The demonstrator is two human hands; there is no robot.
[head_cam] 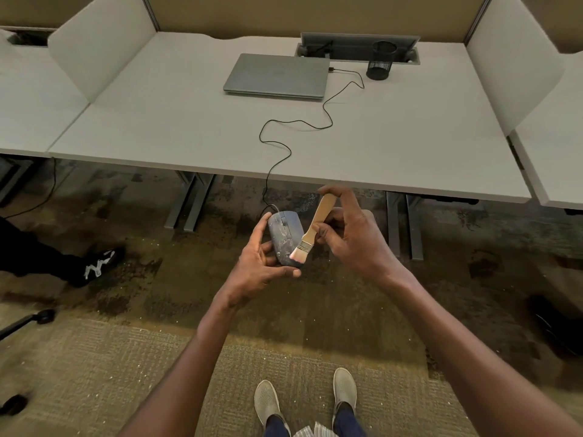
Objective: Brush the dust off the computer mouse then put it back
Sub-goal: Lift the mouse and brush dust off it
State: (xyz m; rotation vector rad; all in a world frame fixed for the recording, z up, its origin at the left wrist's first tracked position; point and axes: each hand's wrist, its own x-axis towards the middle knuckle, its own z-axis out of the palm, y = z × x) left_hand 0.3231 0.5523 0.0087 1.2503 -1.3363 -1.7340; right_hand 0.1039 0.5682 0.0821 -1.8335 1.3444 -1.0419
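Note:
A dusty dark grey wired computer mouse [284, 234] is held off the desk, over the carpet, in my left hand [257, 263], which grips it from the left and underneath. My right hand [350, 234] holds a small paintbrush by its pale wooden handle [320, 217]. The brush's light bristles [296, 254] touch the near end of the mouse's top. The mouse's black cable [277, 146] runs up over the desk edge to a closed grey laptop [277, 75].
The white desk [157, 130] has side dividers and a black mesh pen cup [381, 59] at the back right. Another person's leg and black shoe [94, 264] are on the left floor. My own shoes [306, 402] stand on carpet below. Chair casters sit at lower left.

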